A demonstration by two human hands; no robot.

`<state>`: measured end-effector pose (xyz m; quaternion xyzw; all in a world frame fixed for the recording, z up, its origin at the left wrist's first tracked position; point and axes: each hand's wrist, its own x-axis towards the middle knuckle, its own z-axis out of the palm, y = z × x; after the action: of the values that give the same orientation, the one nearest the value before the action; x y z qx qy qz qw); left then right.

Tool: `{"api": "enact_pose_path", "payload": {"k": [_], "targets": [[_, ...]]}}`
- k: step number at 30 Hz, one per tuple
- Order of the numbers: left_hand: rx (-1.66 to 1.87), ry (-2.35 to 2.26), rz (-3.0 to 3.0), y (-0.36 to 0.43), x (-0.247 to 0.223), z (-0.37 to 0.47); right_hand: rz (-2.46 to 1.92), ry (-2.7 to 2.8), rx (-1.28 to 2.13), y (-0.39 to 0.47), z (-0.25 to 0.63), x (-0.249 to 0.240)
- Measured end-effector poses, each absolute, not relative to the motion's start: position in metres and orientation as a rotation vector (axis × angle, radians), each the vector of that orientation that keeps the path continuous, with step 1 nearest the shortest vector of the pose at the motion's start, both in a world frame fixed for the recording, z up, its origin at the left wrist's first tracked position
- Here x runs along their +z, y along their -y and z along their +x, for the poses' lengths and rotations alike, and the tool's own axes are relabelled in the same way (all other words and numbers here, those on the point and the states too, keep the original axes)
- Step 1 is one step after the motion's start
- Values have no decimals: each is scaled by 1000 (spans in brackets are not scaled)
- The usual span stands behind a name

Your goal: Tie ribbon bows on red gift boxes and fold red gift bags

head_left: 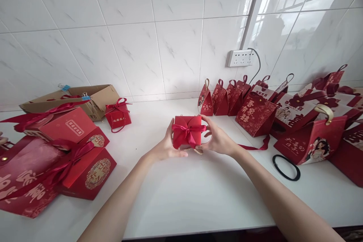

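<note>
Left hand [166, 147] of the person is clamped on the left side of a small red gift box [187, 121], with the thumb low in front and the fingers up the side. The right hand [219, 140] is clamped on the other side, with a finger by the top corner and the thumb near the bottom. The box is right between the two hands, over the middle of the white surface [204, 196]. I can't tell if its bottom touches down.

Its bow [188, 132] faces back toward the person, and the shiny ribbon goes across from side to side. The box looks about as tall as it is wide, so its long way is hard to tell. Its back is hidden, and the hands cover bits of its sides. Some gold cord [195, 151] peeks out under it, but most of that is hard to see.

Off to the left, a red box with a rope handle [119, 119] sits near a brown cardboard box [104, 98]. At the far left edge, a bit of another hand [2, 139] is cut off. On the right are lots of red gift bags [256, 115] and a black ring [274, 162] lying flat.
</note>
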<state>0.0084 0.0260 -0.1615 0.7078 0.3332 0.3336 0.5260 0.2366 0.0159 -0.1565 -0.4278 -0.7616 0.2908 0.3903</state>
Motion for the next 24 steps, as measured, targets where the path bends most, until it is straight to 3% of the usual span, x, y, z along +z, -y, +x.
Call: {"api": "enact_pose_path", "payload": {"k": [6,16,24], "targets": [[727,-1237,1989,-33,-184,4,-1132,1403,306,-27,235,-162],[921,-1298,2206,-47,-197,3,-1204,918,301,9,253,-131],[754,-1436,2312,-54,-186,10,-1367,738,49,72,311,-111]]}}
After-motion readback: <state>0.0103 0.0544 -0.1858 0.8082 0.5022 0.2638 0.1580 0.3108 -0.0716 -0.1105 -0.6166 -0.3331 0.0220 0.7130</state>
